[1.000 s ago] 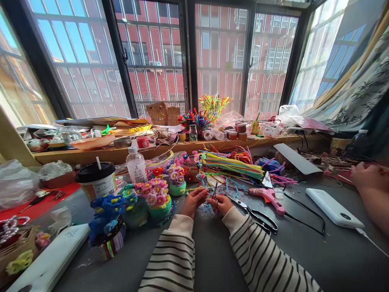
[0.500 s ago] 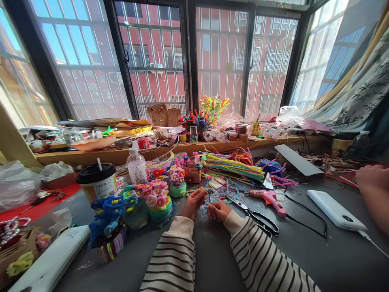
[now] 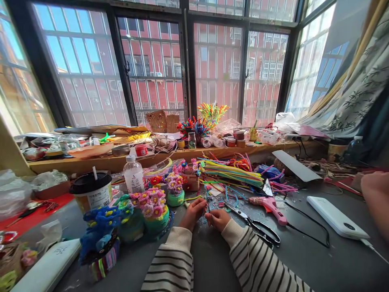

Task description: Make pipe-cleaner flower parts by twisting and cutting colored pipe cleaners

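Observation:
My left hand point(image 3: 194, 211) is closed in a pinch over the grey table, and what sits between its fingertips is too small to make out. Close beside it, my right hand point(image 3: 219, 220) is also closed, its fingers around a thin dark stem point(image 3: 208, 206) that stands upright between the hands. A small pink and blue tip point(image 3: 208, 188) shows just above the stem; whether they are joined I cannot tell. Black-handled scissors point(image 3: 258, 227) lie right of my right hand. Pots of pipe-cleaner flowers point(image 3: 156, 219) stand left of my left hand.
A pink glue gun point(image 3: 272, 209) with a black cord lies beyond the scissors. Bundled pipe cleaners point(image 3: 232, 172) lie behind the hands. A lidded cup point(image 3: 92, 190), a plastic bottle point(image 3: 133, 175) and a white power bank point(image 3: 337, 217) stand around. Another person's arm point(image 3: 377, 198) reaches in at right.
The camera view has tipped slightly upward, so things sit a little lower in the picture. My right hand has come a little closer to my left; both stay closed.

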Motion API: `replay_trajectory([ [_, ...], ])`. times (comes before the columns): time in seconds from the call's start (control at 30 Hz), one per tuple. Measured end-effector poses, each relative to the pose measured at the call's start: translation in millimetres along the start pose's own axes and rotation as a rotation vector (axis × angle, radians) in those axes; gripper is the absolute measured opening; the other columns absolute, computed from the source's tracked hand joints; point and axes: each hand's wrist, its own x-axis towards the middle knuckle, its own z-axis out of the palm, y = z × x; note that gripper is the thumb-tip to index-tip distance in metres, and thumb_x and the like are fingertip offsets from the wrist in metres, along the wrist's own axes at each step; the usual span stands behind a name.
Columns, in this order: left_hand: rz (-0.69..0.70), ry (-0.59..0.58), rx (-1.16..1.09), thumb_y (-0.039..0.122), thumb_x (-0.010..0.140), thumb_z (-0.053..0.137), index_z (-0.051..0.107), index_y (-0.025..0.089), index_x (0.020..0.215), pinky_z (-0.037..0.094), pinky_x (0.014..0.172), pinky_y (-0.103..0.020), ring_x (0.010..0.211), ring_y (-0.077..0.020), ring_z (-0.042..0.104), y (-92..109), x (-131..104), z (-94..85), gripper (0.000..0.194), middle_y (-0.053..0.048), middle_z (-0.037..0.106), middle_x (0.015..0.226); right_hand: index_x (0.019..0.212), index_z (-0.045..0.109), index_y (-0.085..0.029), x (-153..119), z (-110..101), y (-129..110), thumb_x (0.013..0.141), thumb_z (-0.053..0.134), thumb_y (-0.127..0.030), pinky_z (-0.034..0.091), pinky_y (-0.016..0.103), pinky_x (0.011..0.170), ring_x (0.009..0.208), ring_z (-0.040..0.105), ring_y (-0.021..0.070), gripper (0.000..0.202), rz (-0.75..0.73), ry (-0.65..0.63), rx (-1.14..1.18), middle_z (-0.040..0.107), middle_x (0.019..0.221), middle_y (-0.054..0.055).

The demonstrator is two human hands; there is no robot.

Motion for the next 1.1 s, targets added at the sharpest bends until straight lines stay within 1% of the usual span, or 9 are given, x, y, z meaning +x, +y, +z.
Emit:
replay_trajectory([
  [0.13,-0.015,0.002,-0.021,0.027,0.06,0.055,0.052,0.019,0.058,0.031,0.044,-0.017,0.048,-0.0067,0.041,-2,0,-0.7,0.009,0.003,0.047,0.054,0.038,0.052,-0.013,0,-3,-1,0.062,0.039,-0.06,0.025,0.02,0.04,0.036,0.032,0.0057,0.054,-0.01,0.033,-0.016,0.038,0.034,-0.002],
  [0.33,-0.009,0.008,-0.04,0.026,0.057,0.058,0.053,0.019,0.056,0.032,0.044,-0.018,0.048,-0.0071,0.041,-4,3,-1.0,0.009,0.003,0.047,0.055,0.034,0.049,-0.013,-2,-4,-7,0.06,0.043,-0.058,0.025,0.019,0.039,0.035,0.031,0.0046,0.052,0.027,0.072,-0.014,0.038,0.032,-0.003],
  [0.47,0.042,0.038,-0.064,0.025,0.058,0.057,0.052,0.017,0.058,0.033,0.045,-0.018,0.047,-0.0062,0.041,-1,1,1.8,0.01,0.003,0.047,0.055,0.032,0.046,-0.013,-2,-2,-6,0.057,0.045,-0.06,0.024,0.018,0.038,0.034,0.029,0.004,0.052,0.032,0.077,0.012,0.037,0.031,-0.004],
  [0.57,0.09,0.055,-0.069,0.025,0.06,0.055,0.05,0.016,0.06,0.032,0.045,-0.018,0.047,-0.0058,0.04,2,-1,3.5,0.01,0.003,0.046,0.055,0.031,0.044,-0.014,0,-4,-5,0.055,0.042,-0.064,0.024,0.019,0.038,0.034,0.028,0.004,0.055,0.027,0.107,0.029,0.035,0.031,-0.004],
  [0.67,0.127,0.052,-0.052,0.026,0.061,0.055,0.049,0.016,0.059,0.031,0.045,-0.018,0.045,-0.0058,0.039,5,-3,4.9,0.012,0.004,0.044,0.051,0.035,0.045,-0.014,1,-7,-4,0.056,0.031,-0.07,0.023,0.019,0.038,0.034,0.028,0.0044,0.061,0.015,0.154,0.079,0.031,0.032,-0.004],
  [0.73,0.126,0.042,-0.028,0.027,0.062,0.054,0.049,0.016,0.059,0.031,0.045,-0.018,0.045,-0.0058,0.038,7,-4,5.9,0.013,0.004,0.043,0.048,0.039,0.049,-0.013,0,-8,-5,0.057,0.023,-0.071,0.023,0.019,0.037,0.034,0.028,0.0048,0.065,-0.005,0.118,0.099,0.029,0.033,-0.005],
  [0.87,0.084,0.027,0.005,0.028,0.062,0.054,0.049,0.016,0.057,0.03,0.044,-0.017,0.045,-0.0057,0.037,9,-6,7.8,0.013,0.004,0.042,0.048,0.044,0.054,-0.013,-3,-6,-7,0.059,0.02,-0.071,0.023,0.019,0.037,0.034,0.03,0.0055,0.069,-0.052,-0.037,0.035,0.029,0.033,-0.004],
  [1.0,0.048,-0.002,0.026,0.027,0.06,0.055,0.049,0.016,0.056,0.029,0.044,-0.018,0.045,-0.0057,0.037,8,-6,7.9,0.013,0.003,0.043,0.05,0.046,0.054,-0.012,-5,-4,-9,0.058,0.018,-0.072,0.023,0.02,0.038,0.035,0.031,0.0058,0.071,-0.07,-0.063,0.007,0.03,0.034,-0.004],
  [1.1,0.026,-0.029,0.047,0.027,0.06,0.055,0.049,0.016,0.056,0.029,0.044,-0.018,0.046,-0.0059,0.038,5,-4,6.6,0.013,0.003,0.043,0.05,0.044,0.054,-0.012,-4,-5,-10,0.057,0.018,-0.072,0.023,0.02,0.039,0.036,0.031,0.0058,0.071,-0.056,-0.046,0.0,0.03,0.034,-0.004],
])
